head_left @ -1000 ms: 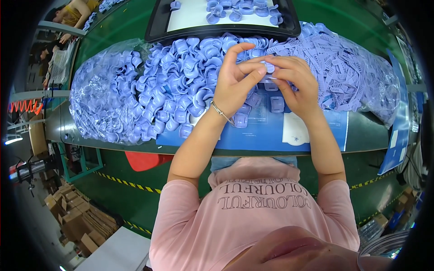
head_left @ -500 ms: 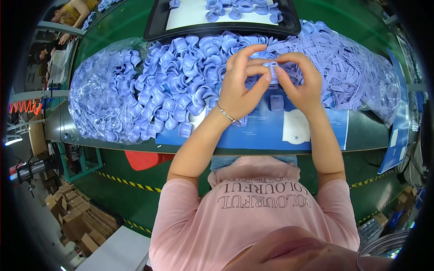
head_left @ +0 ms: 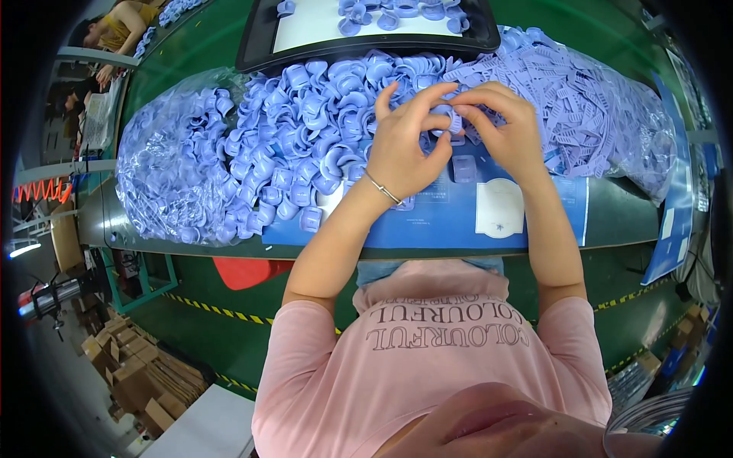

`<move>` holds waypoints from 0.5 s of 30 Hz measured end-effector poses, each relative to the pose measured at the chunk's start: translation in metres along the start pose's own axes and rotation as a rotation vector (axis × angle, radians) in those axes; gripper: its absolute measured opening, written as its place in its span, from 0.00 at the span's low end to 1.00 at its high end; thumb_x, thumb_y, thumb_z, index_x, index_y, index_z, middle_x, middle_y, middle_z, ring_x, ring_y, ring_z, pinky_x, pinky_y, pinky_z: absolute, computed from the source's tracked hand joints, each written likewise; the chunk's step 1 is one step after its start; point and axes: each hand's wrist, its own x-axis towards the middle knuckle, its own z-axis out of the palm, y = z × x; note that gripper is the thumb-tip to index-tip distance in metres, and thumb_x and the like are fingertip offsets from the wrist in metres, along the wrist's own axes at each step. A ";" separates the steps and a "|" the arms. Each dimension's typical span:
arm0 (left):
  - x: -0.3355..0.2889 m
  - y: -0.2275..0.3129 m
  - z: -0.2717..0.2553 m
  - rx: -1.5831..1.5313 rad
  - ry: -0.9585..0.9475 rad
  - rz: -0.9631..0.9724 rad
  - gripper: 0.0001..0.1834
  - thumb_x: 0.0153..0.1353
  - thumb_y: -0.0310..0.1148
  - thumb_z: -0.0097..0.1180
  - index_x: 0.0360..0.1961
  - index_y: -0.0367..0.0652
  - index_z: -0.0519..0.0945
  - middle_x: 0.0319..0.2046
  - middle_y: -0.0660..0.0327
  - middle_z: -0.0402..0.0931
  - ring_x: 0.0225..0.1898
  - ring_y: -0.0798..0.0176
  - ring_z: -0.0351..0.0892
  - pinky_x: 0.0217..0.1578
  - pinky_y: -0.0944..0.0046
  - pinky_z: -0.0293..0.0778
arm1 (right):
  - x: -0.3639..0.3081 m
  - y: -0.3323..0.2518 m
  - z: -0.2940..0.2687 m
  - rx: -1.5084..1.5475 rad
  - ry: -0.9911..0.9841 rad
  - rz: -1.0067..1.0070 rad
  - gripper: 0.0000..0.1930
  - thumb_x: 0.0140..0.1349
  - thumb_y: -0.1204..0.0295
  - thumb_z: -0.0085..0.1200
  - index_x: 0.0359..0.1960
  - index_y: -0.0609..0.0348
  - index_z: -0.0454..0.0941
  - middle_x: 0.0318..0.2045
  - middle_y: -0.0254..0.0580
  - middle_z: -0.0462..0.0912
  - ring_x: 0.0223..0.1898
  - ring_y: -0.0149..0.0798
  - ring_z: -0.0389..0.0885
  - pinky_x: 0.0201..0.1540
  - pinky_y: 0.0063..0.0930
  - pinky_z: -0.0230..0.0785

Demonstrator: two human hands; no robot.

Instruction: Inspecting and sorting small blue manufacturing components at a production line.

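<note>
Purple piece (head_left: 452,120) turned since earlier
Left hand (head_left: 406,150) at eight o'clock, right hand (head_left: 513,136) at four, both grips clamping it.

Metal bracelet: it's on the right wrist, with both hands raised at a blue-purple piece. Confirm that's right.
Not quite: the head view shows the metal bracelet around the wrist of the left hand, not the right hand. The rest stands: both are raised at a blue-purple piece.
</note>
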 end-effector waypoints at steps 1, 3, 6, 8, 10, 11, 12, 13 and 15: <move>0.000 0.000 0.000 0.001 0.000 0.000 0.31 0.47 0.25 0.55 0.57 0.45 0.66 0.32 0.66 0.83 0.45 0.63 0.80 0.63 0.45 0.43 | 0.000 -0.002 0.001 -0.033 0.012 -0.028 0.06 0.52 0.79 0.59 0.33 0.61 0.82 0.29 0.40 0.81 0.32 0.38 0.78 0.35 0.27 0.69; 0.001 0.000 0.000 -0.056 0.019 -0.061 0.31 0.47 0.26 0.55 0.57 0.45 0.66 0.30 0.67 0.81 0.44 0.63 0.80 0.62 0.43 0.42 | 0.001 -0.006 0.003 -0.065 0.025 -0.057 0.07 0.52 0.79 0.59 0.33 0.61 0.81 0.30 0.40 0.81 0.32 0.39 0.78 0.35 0.27 0.69; -0.001 -0.002 0.003 0.016 0.087 -0.052 0.32 0.46 0.26 0.55 0.57 0.45 0.65 0.27 0.69 0.77 0.43 0.62 0.78 0.62 0.42 0.40 | 0.001 -0.008 0.004 -0.130 0.074 -0.125 0.07 0.50 0.79 0.60 0.33 0.60 0.81 0.30 0.40 0.82 0.32 0.39 0.79 0.37 0.29 0.69; 0.001 0.002 0.004 0.027 0.094 -0.039 0.32 0.47 0.26 0.56 0.57 0.46 0.65 0.27 0.69 0.76 0.44 0.61 0.76 0.62 0.42 0.40 | 0.000 -0.004 0.002 -0.198 0.044 -0.192 0.08 0.49 0.79 0.61 0.33 0.59 0.81 0.30 0.39 0.83 0.32 0.39 0.79 0.38 0.30 0.69; 0.001 0.003 0.004 0.038 0.100 -0.028 0.32 0.47 0.27 0.57 0.57 0.46 0.65 0.27 0.69 0.75 0.44 0.61 0.75 0.61 0.41 0.39 | 0.000 -0.006 0.003 -0.196 0.048 -0.198 0.08 0.49 0.79 0.62 0.33 0.59 0.81 0.30 0.39 0.83 0.32 0.40 0.79 0.38 0.30 0.69; 0.000 0.002 0.004 0.056 0.091 -0.026 0.31 0.49 0.27 0.57 0.57 0.46 0.65 0.28 0.69 0.75 0.45 0.61 0.75 0.61 0.41 0.39 | 0.000 -0.007 0.003 -0.196 0.051 -0.204 0.08 0.49 0.79 0.62 0.33 0.59 0.81 0.29 0.39 0.83 0.32 0.40 0.79 0.39 0.30 0.68; 0.001 -0.001 0.004 0.075 0.084 -0.020 0.31 0.50 0.27 0.58 0.57 0.46 0.65 0.29 0.69 0.75 0.46 0.60 0.74 0.61 0.41 0.38 | 0.000 -0.007 0.002 -0.196 0.054 -0.206 0.08 0.49 0.79 0.62 0.33 0.59 0.81 0.29 0.39 0.83 0.32 0.40 0.79 0.39 0.30 0.68; 0.000 -0.002 0.004 0.076 0.084 -0.017 0.31 0.50 0.27 0.58 0.57 0.46 0.65 0.29 0.69 0.75 0.46 0.60 0.74 0.61 0.41 0.38 | -0.001 -0.009 0.002 -0.210 0.058 -0.159 0.09 0.48 0.79 0.62 0.33 0.59 0.81 0.30 0.39 0.83 0.33 0.40 0.79 0.39 0.30 0.69; -0.002 -0.005 0.003 0.112 0.073 0.121 0.27 0.54 0.28 0.57 0.57 0.48 0.66 0.31 0.68 0.75 0.46 0.60 0.74 0.61 0.41 0.38 | -0.002 -0.012 0.000 -0.223 0.065 -0.113 0.10 0.48 0.79 0.62 0.34 0.59 0.81 0.30 0.40 0.82 0.33 0.40 0.80 0.39 0.29 0.69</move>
